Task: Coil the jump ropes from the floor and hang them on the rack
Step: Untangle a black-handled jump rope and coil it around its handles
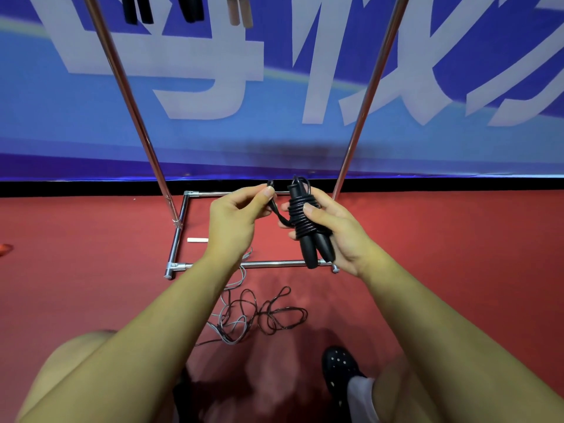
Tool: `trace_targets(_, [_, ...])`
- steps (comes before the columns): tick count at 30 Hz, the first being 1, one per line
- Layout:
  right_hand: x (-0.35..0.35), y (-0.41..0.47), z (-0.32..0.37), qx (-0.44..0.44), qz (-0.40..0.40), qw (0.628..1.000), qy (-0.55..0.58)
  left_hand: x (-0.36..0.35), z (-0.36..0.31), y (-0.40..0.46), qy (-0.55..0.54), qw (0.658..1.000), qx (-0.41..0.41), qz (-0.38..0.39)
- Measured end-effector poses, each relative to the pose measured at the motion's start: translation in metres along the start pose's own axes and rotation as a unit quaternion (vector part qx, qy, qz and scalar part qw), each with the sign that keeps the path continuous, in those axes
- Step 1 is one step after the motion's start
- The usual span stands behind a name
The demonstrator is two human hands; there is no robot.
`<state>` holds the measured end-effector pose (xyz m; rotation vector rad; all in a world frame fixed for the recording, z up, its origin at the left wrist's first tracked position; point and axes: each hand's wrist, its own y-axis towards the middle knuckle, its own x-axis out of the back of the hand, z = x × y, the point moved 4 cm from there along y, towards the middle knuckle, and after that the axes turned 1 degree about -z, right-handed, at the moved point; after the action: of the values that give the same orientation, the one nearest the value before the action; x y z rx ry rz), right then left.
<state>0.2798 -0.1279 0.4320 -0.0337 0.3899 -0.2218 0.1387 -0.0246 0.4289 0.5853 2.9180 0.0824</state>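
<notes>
Gripping coiled black jump rope [302, 221], right hand [331, 230], left hand [236, 221] pinching its loop

Red matte floor [442, 254]. Blue banner with large pale characters [213, 71] behind, reaching down to floor. Small white stick [197, 240] lying flat on floor. Black shoe with pale dots [338, 367], white sock [360, 395] above it.

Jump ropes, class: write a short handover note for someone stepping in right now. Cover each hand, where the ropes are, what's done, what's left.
Right hand: grips the black jump rope, cord wound round both handles.
Left hand: pinches the cord's loose end beside the bundle.
Rack: stands ahead; handles of hung ropes show at the top edge.
Floor: a black rope and a grey rope lie tangled.
Left: secure the end, hang the bundle, coil and hang the two.
</notes>
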Motion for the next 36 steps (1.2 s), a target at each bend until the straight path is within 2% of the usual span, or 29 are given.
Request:
trace_targets(3, [0.0,-0.004,0.004,-0.008,0.032,0.999,0.015,0.0,-0.006,0.003,0.007,0.999,0.003,0.043])
trace_targets(6, [-0.001,-0.006,0.007,-0.026,0.049,0.998,0.013,-0.001,-0.012,0.003,0.037,0.991,0.001,0.127])
trace_targets(8, [-0.001,-0.009,0.008,-0.041,0.062,0.997,0.008,-0.003,-0.015,0.001,0.025,0.985,0.02,0.171])
trace_targets(11, [-0.003,-0.013,0.012,-0.055,0.085,0.995,-0.002,-0.002,-0.015,-0.001,-0.021,0.979,0.06,0.196])
trace_targets(18, [-0.006,-0.016,0.014,-0.058,0.1,0.993,0.003,-0.005,-0.013,-0.008,-0.091,0.962,0.145,0.212])
trace_targets(21, [-0.006,-0.015,0.012,-0.058,0.09,0.994,0.0,-0.007,-0.014,-0.01,-0.087,0.956,0.151,0.238])
trace_targets(26, [-0.007,-0.017,0.011,-0.075,0.092,0.992,0.037,-0.008,-0.02,-0.01,-0.131,0.948,0.173,0.234])
trace_targets(36, [-0.009,-0.02,0.01,-0.103,0.103,0.989,0.027,-0.006,-0.022,-0.014,-0.135,0.938,0.192,0.253])
